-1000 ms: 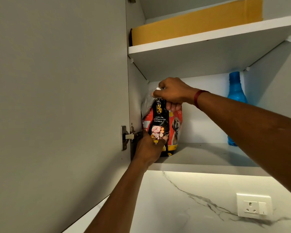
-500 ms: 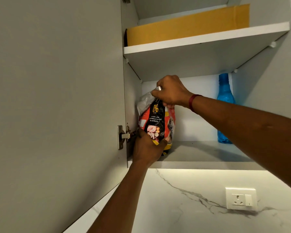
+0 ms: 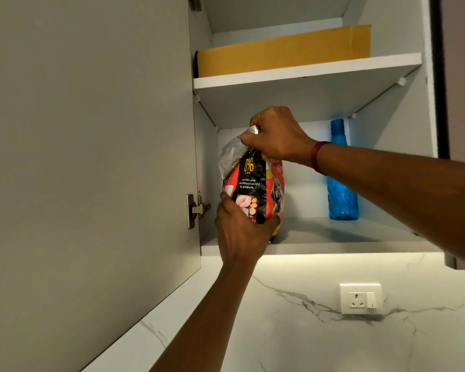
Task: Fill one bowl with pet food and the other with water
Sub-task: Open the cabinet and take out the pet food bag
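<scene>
At the shelf's [image 3: 333, 248] left end, the soft, crinkly, probably slippery bag [image 3: 253, 183] needs two holds: right hand [image 3: 277, 138] pinches its folded top, left hand [image 3: 242, 232] cups its base.

Two hands are up: left hand [image 3: 242, 234] and right hand [image 3: 277, 138]. One pet food bag [image 3: 253, 189]. One blue bottle [image 3: 341, 183] at its 3 o'clock. One yellow box [image 3: 279, 53] at 12. Two shelves: upper shelf [image 3: 306, 69] and lower shelf [image 3: 333, 248]. One wall socket [image 3: 360, 298] at 5.
</scene>
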